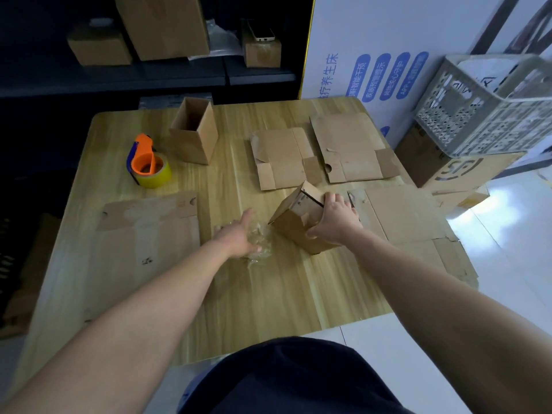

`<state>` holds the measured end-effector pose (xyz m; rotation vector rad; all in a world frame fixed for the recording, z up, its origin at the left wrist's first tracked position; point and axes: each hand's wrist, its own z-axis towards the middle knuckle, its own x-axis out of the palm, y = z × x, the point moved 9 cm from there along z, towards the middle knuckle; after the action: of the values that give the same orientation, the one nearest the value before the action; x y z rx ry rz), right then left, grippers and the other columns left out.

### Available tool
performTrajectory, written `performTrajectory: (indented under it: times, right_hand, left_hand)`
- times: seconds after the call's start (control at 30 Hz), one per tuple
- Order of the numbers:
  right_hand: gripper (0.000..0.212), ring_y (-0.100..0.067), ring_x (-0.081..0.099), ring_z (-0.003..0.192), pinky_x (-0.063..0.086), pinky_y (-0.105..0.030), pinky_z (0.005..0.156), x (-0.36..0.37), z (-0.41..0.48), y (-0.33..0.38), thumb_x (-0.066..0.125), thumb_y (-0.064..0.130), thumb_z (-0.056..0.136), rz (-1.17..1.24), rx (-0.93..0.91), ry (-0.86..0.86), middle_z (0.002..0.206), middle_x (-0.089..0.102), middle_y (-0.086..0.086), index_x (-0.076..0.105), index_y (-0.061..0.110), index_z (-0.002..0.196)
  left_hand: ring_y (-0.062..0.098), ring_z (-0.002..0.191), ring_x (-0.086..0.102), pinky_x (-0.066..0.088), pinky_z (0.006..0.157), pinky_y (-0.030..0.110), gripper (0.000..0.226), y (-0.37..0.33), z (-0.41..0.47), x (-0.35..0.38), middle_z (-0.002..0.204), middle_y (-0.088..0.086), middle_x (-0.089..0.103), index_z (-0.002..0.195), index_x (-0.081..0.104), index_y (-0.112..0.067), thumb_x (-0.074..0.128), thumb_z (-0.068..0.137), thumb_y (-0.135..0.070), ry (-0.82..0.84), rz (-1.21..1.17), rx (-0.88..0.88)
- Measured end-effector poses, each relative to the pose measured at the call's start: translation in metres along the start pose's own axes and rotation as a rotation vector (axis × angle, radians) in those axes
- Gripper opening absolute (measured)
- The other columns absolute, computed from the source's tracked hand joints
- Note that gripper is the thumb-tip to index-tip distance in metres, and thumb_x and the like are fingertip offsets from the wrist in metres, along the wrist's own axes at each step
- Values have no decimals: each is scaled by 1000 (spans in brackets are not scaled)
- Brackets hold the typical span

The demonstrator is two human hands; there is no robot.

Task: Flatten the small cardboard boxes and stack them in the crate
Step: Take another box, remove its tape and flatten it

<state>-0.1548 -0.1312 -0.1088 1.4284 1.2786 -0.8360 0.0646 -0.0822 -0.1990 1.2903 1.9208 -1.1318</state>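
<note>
a small box is tipping under one hand while flat cardboard is lying all around it

a person's right hand is gripping a small box near the middle of a wooden desk. the fingers are curling over the box's upper edge and the thumb is pressing on its near face, so the box is leaning on a lower edge with its top tipping away to the left. just left of the small box, the left hand is resting with fingers straight and slightly spread on a crumpled wad of clear film, which is lying close against the box's lower corner. directly behind the small box a flattened box is lying face up, and a second flattened box is lying behind and to the right of it, the two side by side. a large flat sheet of cardboard is spreading out just right of the small box and is hanging past the desk's edge. another flat sheet is lying well to its left. an open box is standing upright behind and to the left of the small box, and an orange tape dispenser with a yellow roll is sitting farther left still. the grey perforated crate is sitting well apart, behind and to the right of the small box, off the desk and tilted on a large carton.
</note>
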Motion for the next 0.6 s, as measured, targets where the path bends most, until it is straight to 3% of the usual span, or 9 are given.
performTrajectory:
  times: [0.07, 0.17, 0.3, 0.37, 0.47, 0.6]
  right_hand:
    - [96, -28, 43, 119, 38, -45, 103, 3, 1, 3, 83, 48, 58, -8, -4, -10, 126, 45, -6, 32, 15, 133]
    - [95, -29, 43, 119, 38, -45, 102, 4, 4, 11, 82, 48, 58, -25, -29, -19, 126, 45, -6, 33, 15, 133]
    - [95, -30, 43, 118, 38, -47, 101, 5, 5, 17, 82, 48, 59, -58, -36, -11, 126, 44, -7, 33, 15, 133]
    - [93, -30, 43, 118, 38, -47, 101, 5, 6, 21, 81, 47, 59, -70, -42, -4, 126, 44, -7, 34, 15, 132]
    - [92, -30, 43, 118, 38, -48, 102, 3, 6, 29, 80, 48, 61, -54, -47, -27, 126, 44, -7, 34, 14, 132]
    - [92, -30, 42, 119, 38, -47, 102, 0, 7, 47, 78, 50, 61, -19, -87, -34, 126, 44, -8, 33, 14, 133]
  left_hand:
    - [25, 124, 51, 21, 112, 51, 116, 5, 1, -4, 136, 4, 55, 146, -15, -33, 71, 71, -57, -7, 15, -34]
    - [25, 135, 37, 15, 113, 49, 127, 16, 1, -1, 146, 6, 43, 149, -11, -22, 70, 63, -68, 45, 94, -113]
    - [31, 145, 6, 7, 114, 51, 110, 28, -8, 16, 157, 6, 20, 152, 7, -27, 61, 68, -74, 207, 147, -133]
    - [34, 145, -1, 3, 113, 55, 92, 33, -12, 17, 158, 4, 19, 150, 21, -28, 47, 76, -77, 264, 180, -147]
    - [36, 145, 4, 8, 115, 56, 78, 37, -14, 15, 156, 6, 24, 145, 36, -28, 27, 84, -76, 287, 167, -151]
    - [32, 144, 17, 13, 117, 49, 75, 39, -15, 11, 153, 11, 29, 146, 31, -17, 15, 92, -65, 207, 62, -180]
